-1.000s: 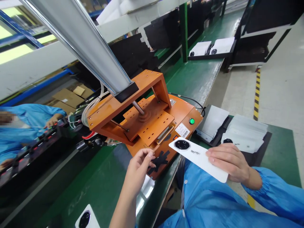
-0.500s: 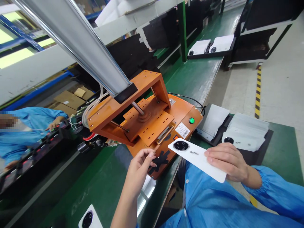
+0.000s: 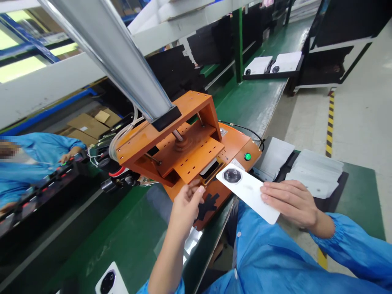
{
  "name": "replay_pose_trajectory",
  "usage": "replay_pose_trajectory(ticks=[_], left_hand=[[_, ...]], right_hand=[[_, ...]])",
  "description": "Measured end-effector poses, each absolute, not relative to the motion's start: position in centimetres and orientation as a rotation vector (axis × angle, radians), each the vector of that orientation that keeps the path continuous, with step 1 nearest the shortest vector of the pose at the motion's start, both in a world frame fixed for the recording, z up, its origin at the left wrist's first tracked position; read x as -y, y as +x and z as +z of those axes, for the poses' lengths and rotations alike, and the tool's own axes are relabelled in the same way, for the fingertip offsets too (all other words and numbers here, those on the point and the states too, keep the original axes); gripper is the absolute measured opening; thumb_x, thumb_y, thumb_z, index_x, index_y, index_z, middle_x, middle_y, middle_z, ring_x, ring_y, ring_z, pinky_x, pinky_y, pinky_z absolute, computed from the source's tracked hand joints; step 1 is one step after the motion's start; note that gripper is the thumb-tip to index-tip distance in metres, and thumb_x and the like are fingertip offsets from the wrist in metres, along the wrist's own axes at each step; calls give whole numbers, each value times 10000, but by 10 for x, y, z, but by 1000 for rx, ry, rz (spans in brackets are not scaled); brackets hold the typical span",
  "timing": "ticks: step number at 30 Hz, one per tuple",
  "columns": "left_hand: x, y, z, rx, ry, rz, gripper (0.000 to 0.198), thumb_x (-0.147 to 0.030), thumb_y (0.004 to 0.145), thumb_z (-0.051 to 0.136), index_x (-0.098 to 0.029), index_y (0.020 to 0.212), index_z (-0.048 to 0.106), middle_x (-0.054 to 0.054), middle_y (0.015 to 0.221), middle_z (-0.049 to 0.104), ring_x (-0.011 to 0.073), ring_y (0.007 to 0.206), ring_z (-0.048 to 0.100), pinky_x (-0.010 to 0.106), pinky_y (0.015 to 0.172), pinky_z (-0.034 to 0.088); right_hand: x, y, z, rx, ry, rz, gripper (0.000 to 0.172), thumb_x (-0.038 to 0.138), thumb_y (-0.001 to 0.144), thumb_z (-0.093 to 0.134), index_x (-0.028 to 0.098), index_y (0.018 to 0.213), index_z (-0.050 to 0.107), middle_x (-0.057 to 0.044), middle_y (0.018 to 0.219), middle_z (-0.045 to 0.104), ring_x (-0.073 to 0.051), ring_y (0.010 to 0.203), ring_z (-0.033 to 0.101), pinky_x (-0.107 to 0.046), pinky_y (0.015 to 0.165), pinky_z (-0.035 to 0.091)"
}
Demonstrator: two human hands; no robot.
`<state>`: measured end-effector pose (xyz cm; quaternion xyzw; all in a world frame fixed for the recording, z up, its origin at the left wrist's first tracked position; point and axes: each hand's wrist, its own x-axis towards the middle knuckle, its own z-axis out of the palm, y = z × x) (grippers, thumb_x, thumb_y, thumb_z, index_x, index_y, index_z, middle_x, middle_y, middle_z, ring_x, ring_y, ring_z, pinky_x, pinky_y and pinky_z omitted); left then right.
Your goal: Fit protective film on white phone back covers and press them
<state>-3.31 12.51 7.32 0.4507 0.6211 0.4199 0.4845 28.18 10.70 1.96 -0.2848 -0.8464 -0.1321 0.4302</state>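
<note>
My right hand (image 3: 290, 203) grips a white phone back cover (image 3: 245, 191) with a round black camera ring, held flat just right of the orange press fixture (image 3: 186, 151). Its camera end hangs over the fixture's front right corner. My left hand (image 3: 186, 204) is at the fixture's front edge, fingers bent, fingertips beside the slot where a white part (image 3: 210, 168) lies under the press plate. Whether those fingers hold anything is hidden.
A black tray (image 3: 343, 181) with stacked white covers (image 3: 315, 173) lies to the right. Another white cover (image 3: 110, 281) lies on the green bench at bottom left. A green button (image 3: 247, 156) sits on the fixture. A person in blue (image 3: 36, 159) works at left. Far trays (image 3: 272, 65) hold more covers.
My right hand has carried the white cover left and up toward the fixture. My left hand has moved up to the fixture's slot. The press plate sits lower than before.
</note>
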Motion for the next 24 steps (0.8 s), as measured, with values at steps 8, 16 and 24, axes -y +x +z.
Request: replay_pose_trajectory(ticks=[8, 16, 24], left_hand=[[-189, 3, 77, -1345, 769, 1489, 307, -385, 720, 710, -170, 895, 576, 31, 769, 654, 72, 528, 505, 156, 395, 189], [-202, 9, 82, -1353, 780, 1672, 193, -327, 773, 664, -175, 886, 624, -33, 652, 551, 72, 502, 438, 165, 449, 293], [-51, 8, 40, -1404, 1124, 1241, 334, -448, 984, 501, -176, 853, 644, 12, 766, 626, 131, 672, 540, 230, 602, 404]], right_hand=[[-161, 260, 15, 2072, -645, -400, 335, 111, 976, 547, 216, 1266, 679, -81, 1196, 754, -213, 1166, 702, -339, 848, 539], [-231, 198, 28, 2111, -577, -396, 270, 145, 985, 555, 260, 1163, 722, -37, 1175, 764, -184, 1130, 703, -347, 891, 507], [-265, 164, 39, 2306, -515, -345, 229, 199, 1010, 524, 197, 1115, 727, -65, 1146, 769, -212, 1067, 698, -374, 857, 482]])
